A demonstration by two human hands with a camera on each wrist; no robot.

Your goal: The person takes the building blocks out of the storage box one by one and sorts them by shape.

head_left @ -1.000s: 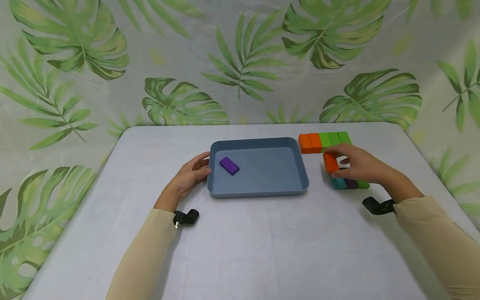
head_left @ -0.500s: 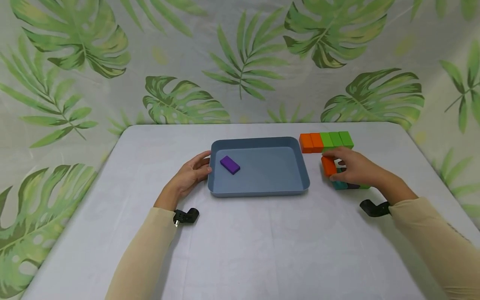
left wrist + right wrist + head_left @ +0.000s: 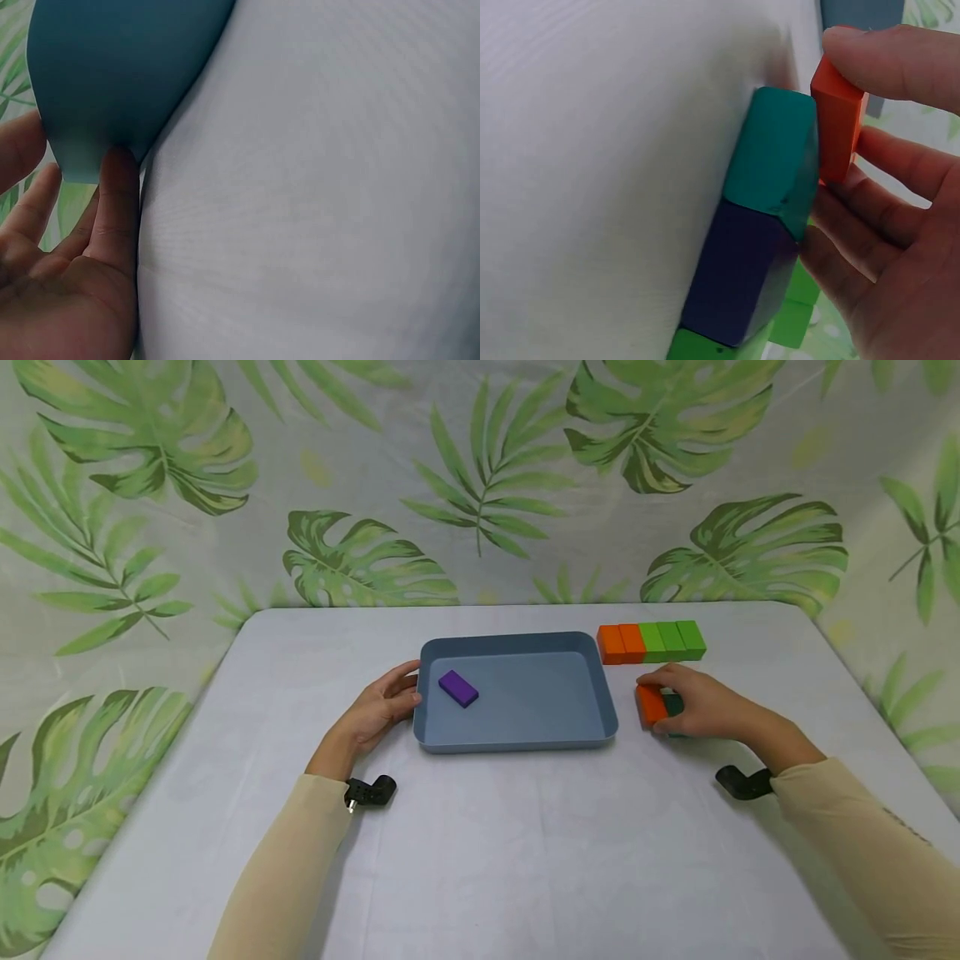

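My right hand (image 3: 701, 702) pinches an orange block (image 3: 651, 706) between thumb and fingertips, just left of a short row of blocks. In the right wrist view this row shows a teal block (image 3: 772, 150), a dark purple block (image 3: 739, 274) and a green block (image 3: 701, 346); in the head view the hand hides most of it. A blue-grey tray (image 3: 517, 747) lies mid-table with a purple block (image 3: 458, 689) inside, towards its left. Against the tray's left wall rests my left hand (image 3: 378, 710), with extended fingers touching the outside, as the left wrist view also shows.
Behind my right hand, a row of orange blocks (image 3: 621, 644) and green blocks (image 3: 672, 642) stands beside the tray's far right corner. White cloth (image 3: 480, 852) covers the table. A leaf-patterned curtain (image 3: 480, 485) hangs behind its far edge.
My right hand has moved slightly left and towards me, bringing the orange block lower beside the teal block. The left hand and the tray stay put.
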